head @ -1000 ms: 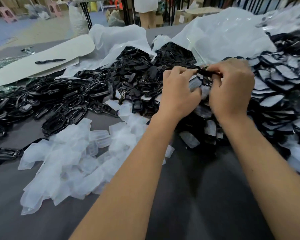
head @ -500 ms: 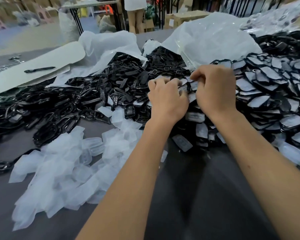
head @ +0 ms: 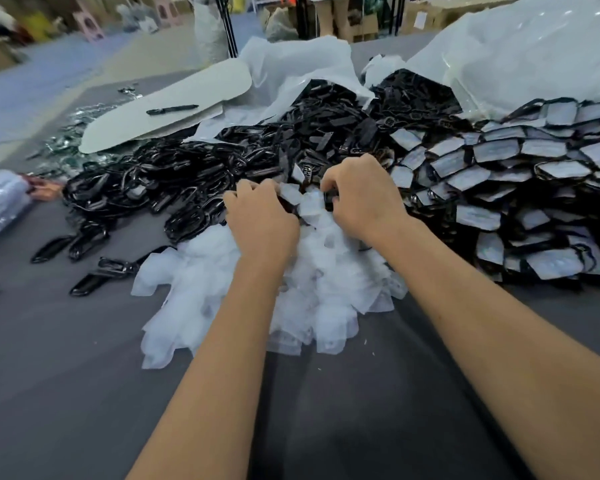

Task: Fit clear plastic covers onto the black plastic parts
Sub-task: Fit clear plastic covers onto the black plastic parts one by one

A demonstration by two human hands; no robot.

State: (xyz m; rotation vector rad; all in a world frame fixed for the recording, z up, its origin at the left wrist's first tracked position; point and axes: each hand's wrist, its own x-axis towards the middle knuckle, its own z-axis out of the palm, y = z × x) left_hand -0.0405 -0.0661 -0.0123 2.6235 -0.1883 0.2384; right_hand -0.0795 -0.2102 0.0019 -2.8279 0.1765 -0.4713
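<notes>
Two forearms reach out over the grey cloth surface (head: 66, 393) from its near edge, and both hands meet at the far side of the loose heap of clear covers (head: 229, 296) that sits mid-surface. The left hand (head: 262, 223) has its fingers curled down into the top of that heap, looks like it's pinching a cover (head: 310, 204), though the fingertips are buried so I can't swear to it. The right hand (head: 362, 194) is curled too, thumb and fingers nipping a small black part (head: 329, 196) right beside that cover. So my read: this is the start of one more fitting, cover and part just being brought together. Next move probably needs the cover's open end lined up with the part and slid on square, since that thin film will likely crumple if pushed crooked. Past the hands, the bare black parts pile (head: 194, 174) runs toward the left edge, and the finished covered parts (head: 499, 174) are stacked like shingles toward the right edge. Further back there are white plastic bags (head: 520, 60), a pale card sheet (head: 174, 105) with a pen (head: 172, 109) on it, then a blurry workshop with boxes and table legs.
</notes>
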